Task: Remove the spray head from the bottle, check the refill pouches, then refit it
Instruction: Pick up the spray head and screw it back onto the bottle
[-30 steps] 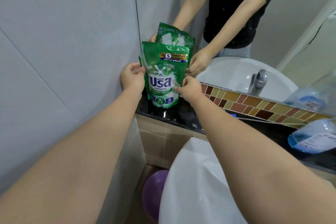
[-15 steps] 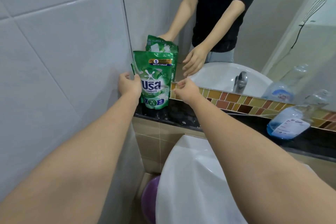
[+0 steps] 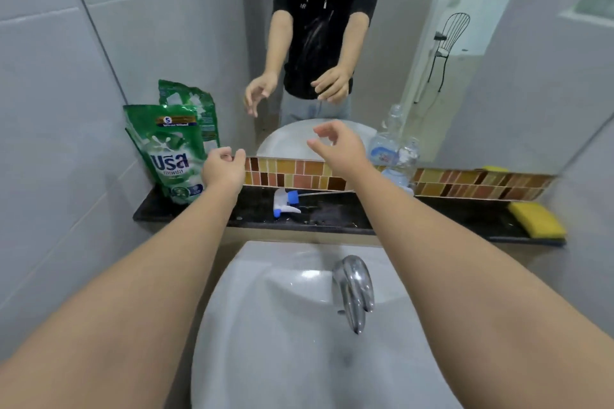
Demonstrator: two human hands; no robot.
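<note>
Hovering over a dark stone ledge (image 3: 332, 214), two bare hands are seen with nothing held in either. The left hand (image 3: 223, 170) is loosely curled, thumb and fingertips near each other but empty, just beside the front refill pouch (image 3: 172, 149) without clearly touching it. The right hand (image 3: 339, 146) is raised in front of the mirror (image 3: 465, 60), its fingers relaxed and slightly hooked, grasping nothing. The green pouch is stood upright at the left end of the ledge against the tiled wall (image 3: 83, 93); large white Thai lettering is printed across its front, and a "5" in a circle sits on an orange band above, the smaller print being too blurred to read. A second green pouch (image 3: 202, 109) is seen behind it, though it cannot be told whether that is a real pouch or a reflection. The white and blue spray head (image 3: 287, 202) is laid on its side on the ledge between the two forearms, detached. The clear bottle (image 3: 403, 163), bearing a blue label that cannot be read, is stood near the right hand against a strip of brown and orange mosaic tiles (image 3: 299, 173). A yellow sponge (image 3: 536, 219) is placed at the right end. Below, a white sink (image 3: 265, 325) and chrome tap (image 3: 354, 289) are shown.
</note>
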